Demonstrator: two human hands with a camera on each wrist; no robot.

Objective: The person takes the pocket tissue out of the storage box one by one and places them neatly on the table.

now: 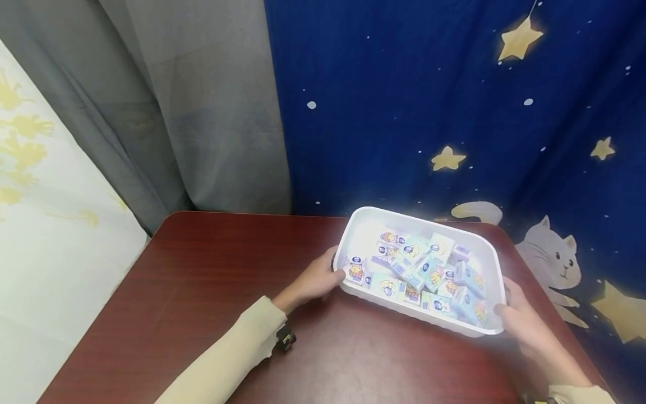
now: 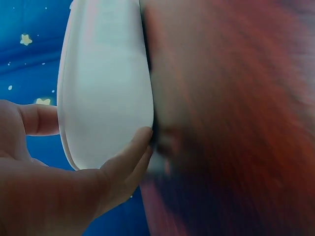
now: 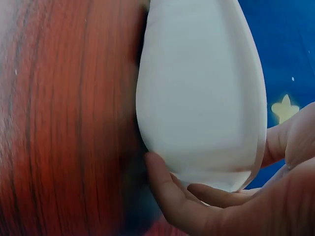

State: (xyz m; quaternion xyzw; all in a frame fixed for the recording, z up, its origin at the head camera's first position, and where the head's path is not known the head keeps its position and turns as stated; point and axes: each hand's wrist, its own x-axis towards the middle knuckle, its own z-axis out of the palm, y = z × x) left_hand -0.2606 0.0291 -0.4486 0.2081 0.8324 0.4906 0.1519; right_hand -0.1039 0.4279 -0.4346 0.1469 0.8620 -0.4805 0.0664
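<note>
A white plastic basket (image 1: pixel 404 307) full of small pastel boxes (image 1: pixel 431 272) is held at both short ends, tilted so its right end lies nearer. My left hand (image 1: pixel 319 275) grips the left end, thumb at the rim; in the left wrist view the fingers of the left hand (image 2: pixel 74 182) curl under the basket's wall (image 2: pixel 106 98). The right end is gripped by my right hand (image 1: pixel 522 317). From the right wrist view, fingers of the right hand (image 3: pixel 216 206) reach beneath the white wall (image 3: pixel 197 88). Whether the basket touches the table cannot be told.
The dark red wooden table (image 1: pixel 202 280) spreads below and to the left. Behind it hang a grey curtain (image 1: pixel 217 112) and a blue curtain (image 1: pixel 363 112) with stars and a cat print. White cloth with yellow prints (image 1: pixel 50 252) hangs at the left.
</note>
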